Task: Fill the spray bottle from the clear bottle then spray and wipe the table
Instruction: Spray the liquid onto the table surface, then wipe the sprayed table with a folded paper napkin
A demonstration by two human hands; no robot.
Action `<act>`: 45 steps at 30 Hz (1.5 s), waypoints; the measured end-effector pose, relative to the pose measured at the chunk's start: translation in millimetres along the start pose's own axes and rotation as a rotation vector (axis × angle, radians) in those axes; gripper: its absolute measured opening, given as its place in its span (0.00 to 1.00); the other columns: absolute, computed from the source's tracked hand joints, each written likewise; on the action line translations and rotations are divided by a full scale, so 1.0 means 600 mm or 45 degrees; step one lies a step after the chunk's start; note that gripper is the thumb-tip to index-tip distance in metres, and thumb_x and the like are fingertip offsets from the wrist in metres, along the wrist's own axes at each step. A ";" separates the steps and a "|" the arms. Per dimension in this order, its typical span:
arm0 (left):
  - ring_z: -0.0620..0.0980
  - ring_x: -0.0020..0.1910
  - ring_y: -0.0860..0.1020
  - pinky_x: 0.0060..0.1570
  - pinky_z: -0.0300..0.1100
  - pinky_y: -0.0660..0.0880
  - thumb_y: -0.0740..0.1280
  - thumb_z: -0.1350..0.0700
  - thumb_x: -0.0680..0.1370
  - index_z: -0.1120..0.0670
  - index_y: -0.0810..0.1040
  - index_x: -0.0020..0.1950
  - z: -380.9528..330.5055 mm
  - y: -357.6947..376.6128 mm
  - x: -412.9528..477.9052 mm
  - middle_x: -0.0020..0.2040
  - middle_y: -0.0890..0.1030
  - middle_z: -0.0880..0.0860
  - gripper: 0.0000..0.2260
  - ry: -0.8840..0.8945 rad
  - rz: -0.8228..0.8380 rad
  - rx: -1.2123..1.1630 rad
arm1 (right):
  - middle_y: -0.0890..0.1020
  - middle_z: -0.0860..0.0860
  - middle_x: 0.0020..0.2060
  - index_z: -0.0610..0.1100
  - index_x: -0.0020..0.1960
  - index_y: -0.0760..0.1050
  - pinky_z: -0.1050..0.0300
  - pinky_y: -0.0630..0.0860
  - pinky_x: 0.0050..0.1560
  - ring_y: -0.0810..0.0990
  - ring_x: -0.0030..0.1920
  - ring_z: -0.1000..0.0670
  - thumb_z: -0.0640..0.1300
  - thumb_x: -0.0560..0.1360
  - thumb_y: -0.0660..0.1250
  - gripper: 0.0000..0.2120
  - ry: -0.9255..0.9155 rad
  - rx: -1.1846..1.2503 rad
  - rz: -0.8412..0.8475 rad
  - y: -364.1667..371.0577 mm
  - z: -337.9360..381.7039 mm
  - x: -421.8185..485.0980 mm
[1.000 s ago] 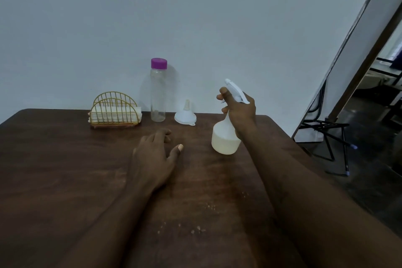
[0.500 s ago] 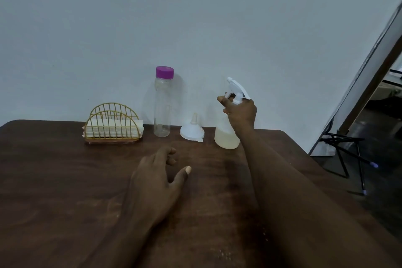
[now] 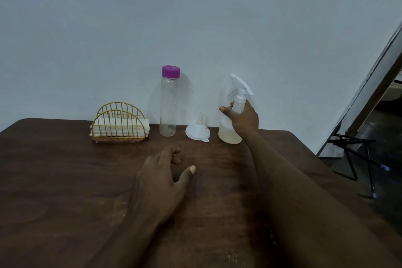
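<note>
Over the table [image 3: 65,180] my left hand [image 3: 161,178] is loose and empty, likely waiting its turn, while my right hand [image 3: 243,119] grips the neck of the sprayer [image 3: 227,131], upright at the back beside the funnel [image 3: 197,130], I judge to keep the wiping area free.

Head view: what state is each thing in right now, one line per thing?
spray bottle: upright on the table, spray head on, pale liquid low inside.
clear bottle: upright, purple cap on, looks nearly empty.
funnel: upside down, spout up.
napkin holder: upright, holds white napkins.
right hand: grips the spray bottle's neck.
left hand: rests on the table, fingers loosely curled, holding nothing.
</note>
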State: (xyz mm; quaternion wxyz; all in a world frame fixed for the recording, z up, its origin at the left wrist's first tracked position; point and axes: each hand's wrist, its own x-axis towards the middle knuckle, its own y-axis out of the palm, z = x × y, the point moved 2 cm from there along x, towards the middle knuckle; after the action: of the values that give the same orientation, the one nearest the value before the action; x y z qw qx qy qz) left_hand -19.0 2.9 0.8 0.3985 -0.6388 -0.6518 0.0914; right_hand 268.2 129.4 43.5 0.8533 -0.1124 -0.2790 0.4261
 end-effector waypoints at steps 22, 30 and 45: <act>0.49 0.61 0.75 0.61 0.57 0.76 0.72 0.47 0.78 0.48 0.73 0.68 0.016 -0.038 0.007 0.55 0.78 0.43 0.20 -0.221 -0.166 -0.023 | 0.81 0.50 0.50 0.45 0.53 0.78 0.51 0.76 0.52 0.78 0.52 0.47 0.48 0.73 0.80 0.15 -0.491 -0.145 -0.103 0.032 0.102 -0.214; 0.56 0.65 0.74 0.63 0.57 0.70 0.69 0.52 0.77 0.52 0.72 0.69 0.064 -0.087 0.024 0.62 0.80 0.51 0.21 -0.451 -0.323 0.107 | 0.79 0.52 0.55 0.50 0.58 0.75 0.53 0.78 0.53 0.80 0.55 0.50 0.51 0.73 0.78 0.18 -0.473 -0.194 0.478 0.187 0.191 -0.244; 0.57 0.66 0.73 0.65 0.57 0.71 0.68 0.54 0.76 0.53 0.71 0.71 0.109 -0.114 0.045 0.66 0.78 0.52 0.23 -0.540 -0.361 0.022 | 0.82 0.48 0.57 0.49 0.57 0.83 0.52 0.77 0.50 0.80 0.55 0.45 0.42 0.71 0.70 0.15 -0.420 -0.527 0.566 0.271 0.248 -0.196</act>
State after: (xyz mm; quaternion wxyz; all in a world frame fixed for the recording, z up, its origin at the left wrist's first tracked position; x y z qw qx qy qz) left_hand -108.6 41.4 11.1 0.2673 -0.5041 -0.8030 0.1721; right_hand 18.6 129.2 50.8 0.6421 -0.2708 -0.4624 0.5482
